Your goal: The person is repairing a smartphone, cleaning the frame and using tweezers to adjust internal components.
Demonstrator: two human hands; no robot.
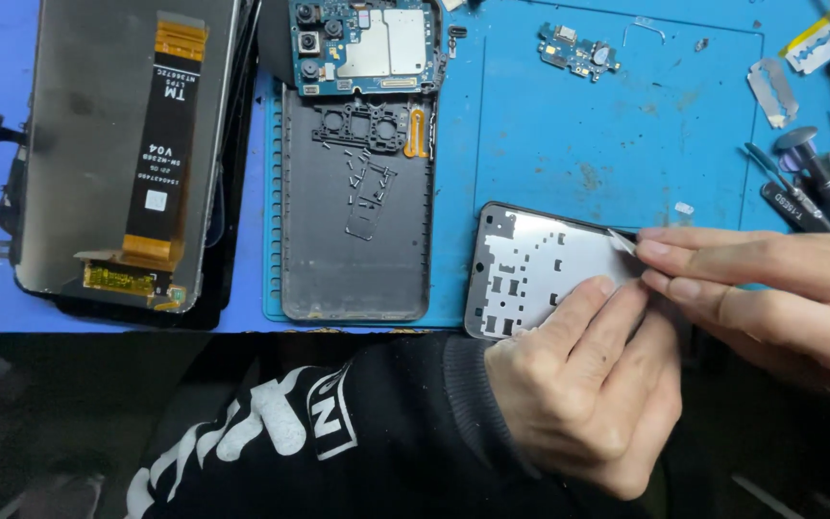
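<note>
on the blue mat (569,144), right of the grey back cover (357,231), my left hand (578,394) presses the phone frame (530,274) flat, fingers closed on it. my right hand (770,288) pinches a thin blade (623,242) at the frame's right edge; a slip could cut my left fingertips (607,288) or bend the frame.

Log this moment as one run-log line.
left hand: steadies phone frame | right hand: holds thin blade at frame edge | nearby: back cover, circuit board, blue mat
</note>
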